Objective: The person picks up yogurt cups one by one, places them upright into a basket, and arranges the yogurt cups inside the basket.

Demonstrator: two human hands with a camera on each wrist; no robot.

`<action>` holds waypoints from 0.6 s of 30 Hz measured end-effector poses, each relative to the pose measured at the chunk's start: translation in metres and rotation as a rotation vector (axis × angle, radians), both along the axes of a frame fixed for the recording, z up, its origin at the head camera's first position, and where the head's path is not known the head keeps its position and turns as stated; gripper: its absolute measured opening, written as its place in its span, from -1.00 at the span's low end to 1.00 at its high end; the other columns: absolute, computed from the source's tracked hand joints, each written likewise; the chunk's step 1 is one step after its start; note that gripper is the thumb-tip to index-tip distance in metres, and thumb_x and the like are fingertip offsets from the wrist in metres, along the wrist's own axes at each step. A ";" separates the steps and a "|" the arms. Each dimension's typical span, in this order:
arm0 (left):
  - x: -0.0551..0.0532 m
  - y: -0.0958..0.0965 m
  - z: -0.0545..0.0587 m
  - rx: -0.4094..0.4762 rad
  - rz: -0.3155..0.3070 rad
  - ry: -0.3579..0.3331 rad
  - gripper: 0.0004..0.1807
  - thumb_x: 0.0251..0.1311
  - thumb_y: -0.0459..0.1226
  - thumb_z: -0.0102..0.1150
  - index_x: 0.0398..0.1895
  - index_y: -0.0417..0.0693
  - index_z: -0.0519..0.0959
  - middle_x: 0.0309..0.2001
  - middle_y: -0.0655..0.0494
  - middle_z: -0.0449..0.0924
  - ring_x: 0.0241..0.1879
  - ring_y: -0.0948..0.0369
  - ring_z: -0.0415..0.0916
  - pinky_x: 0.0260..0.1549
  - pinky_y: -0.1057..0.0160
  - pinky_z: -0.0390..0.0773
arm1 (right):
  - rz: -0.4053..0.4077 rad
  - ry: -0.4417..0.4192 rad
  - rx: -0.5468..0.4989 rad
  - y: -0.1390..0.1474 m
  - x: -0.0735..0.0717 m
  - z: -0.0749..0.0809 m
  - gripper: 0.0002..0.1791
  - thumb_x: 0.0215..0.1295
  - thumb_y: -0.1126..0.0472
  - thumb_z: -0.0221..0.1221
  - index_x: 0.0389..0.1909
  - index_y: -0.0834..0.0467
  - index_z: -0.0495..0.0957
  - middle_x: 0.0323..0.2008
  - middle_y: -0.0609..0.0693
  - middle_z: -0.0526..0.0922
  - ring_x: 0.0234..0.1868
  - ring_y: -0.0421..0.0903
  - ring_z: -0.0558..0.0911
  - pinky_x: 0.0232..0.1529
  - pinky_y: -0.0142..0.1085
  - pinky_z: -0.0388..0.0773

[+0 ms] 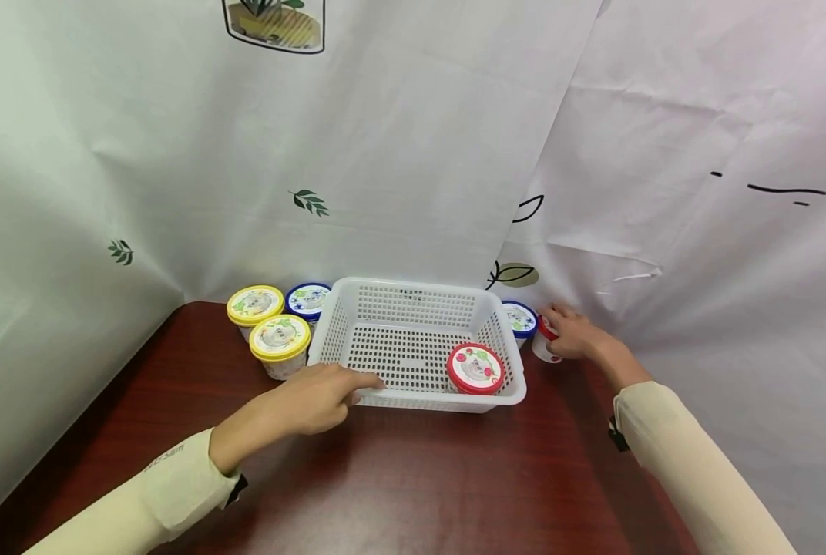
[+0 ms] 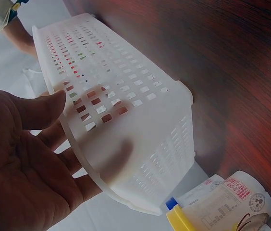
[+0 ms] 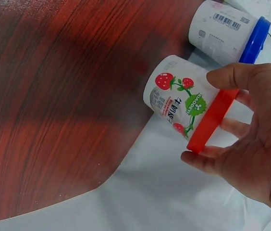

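Observation:
My left hand (image 1: 319, 397) holds the near left rim of a white perforated plastic basket (image 1: 413, 399). In the left wrist view, its thumb lies outside the wall and its fingers reach inside. A red-lidded tub (image 1: 475, 368) stands in the basket's near right corner. Right of the basket, my right hand (image 1: 574, 333) grips another red-lidded tub (image 3: 178, 98) around its lid, with strawberries printed on the side. The right wrist view shows this tub on the table near the edge, beside a blue-lidded tub (image 3: 224, 31). Fingers partly cover its lid in the head view.
Left of the basket stand two yellow-lidded tubs (image 1: 280, 338) and a blue-lidded tub (image 1: 307, 299). A pale printed cloth (image 1: 413, 154) hangs behind and at both sides of the dark red wooden table (image 1: 413, 486).

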State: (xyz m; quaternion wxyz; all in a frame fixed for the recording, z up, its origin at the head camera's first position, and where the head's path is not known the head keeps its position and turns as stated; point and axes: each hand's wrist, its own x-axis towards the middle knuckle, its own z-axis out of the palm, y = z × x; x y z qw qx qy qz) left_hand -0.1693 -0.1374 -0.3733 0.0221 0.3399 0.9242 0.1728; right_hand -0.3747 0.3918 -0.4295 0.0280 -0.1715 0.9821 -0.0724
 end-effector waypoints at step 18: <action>0.001 0.000 0.000 -0.002 0.006 0.018 -0.40 0.27 -0.51 0.13 0.28 0.15 0.78 -0.34 0.26 0.69 -0.34 0.27 0.44 -0.38 0.24 0.44 | -0.093 -0.114 0.010 -0.023 0.025 0.039 -0.05 0.07 0.17 0.40 0.59 0.10 0.39 0.60 0.52 0.24 0.38 0.72 0.41 0.27 0.45 0.57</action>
